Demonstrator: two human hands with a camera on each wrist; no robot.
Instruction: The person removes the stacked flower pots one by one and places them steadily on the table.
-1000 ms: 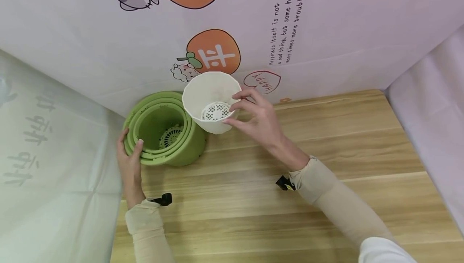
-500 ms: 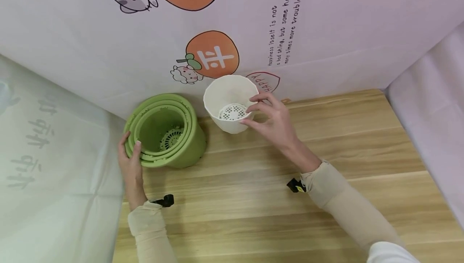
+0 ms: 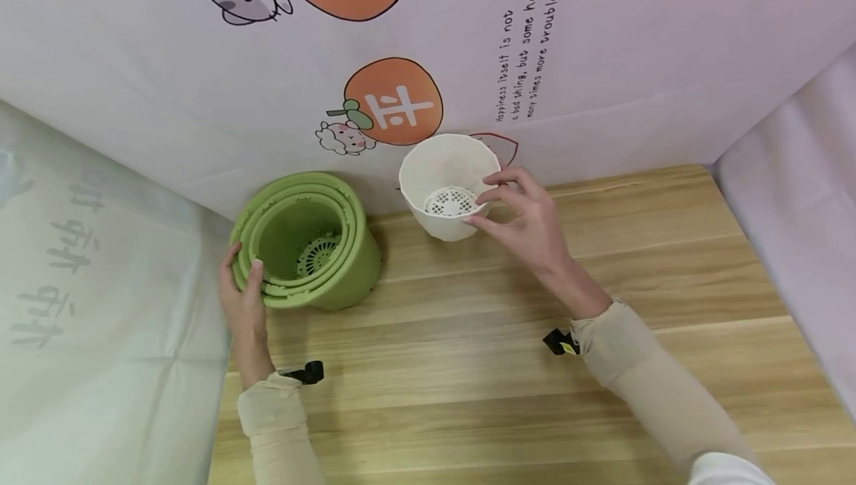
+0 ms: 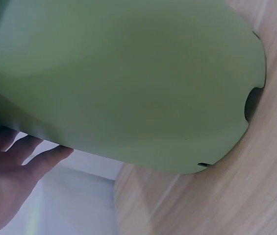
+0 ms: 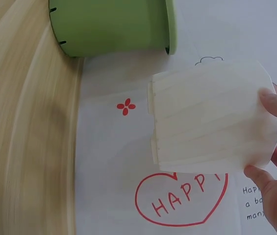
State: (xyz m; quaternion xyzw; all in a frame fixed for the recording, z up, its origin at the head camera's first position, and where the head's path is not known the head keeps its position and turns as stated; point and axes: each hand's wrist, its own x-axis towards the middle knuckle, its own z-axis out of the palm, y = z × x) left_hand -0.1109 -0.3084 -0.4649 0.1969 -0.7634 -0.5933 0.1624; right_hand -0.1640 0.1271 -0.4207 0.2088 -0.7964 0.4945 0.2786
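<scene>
Several green flower pots (image 3: 361, 266) stand nested on the wooden table, a slotted base showing inside the innermost. My left hand (image 3: 244, 307) holds their rim at the near left, thumb over the edge and fingers outside. In the left wrist view the outer green pot's wall (image 4: 128, 88) fills much of the frame, with the left fingers (image 4: 45, 159) against it. To the right, my right hand (image 3: 528, 225) pinches the rim of a white flower pot (image 3: 444, 227) with a perforated bottom. The right wrist view shows this white pot (image 5: 207, 117) raised off the table, apart from the green ones.
The wood-grain table (image 3: 468, 366) meets a white printed cloth (image 3: 602, 39) at the back. Another cloth wall (image 3: 120, 307) stands close to the green pots on the left, and a third (image 3: 796, 195) borders the right side.
My right hand has carried the white pot to the right, from beside the green pots' rim to a spot clear of them. The left hand and the green pots have hardly moved.
</scene>
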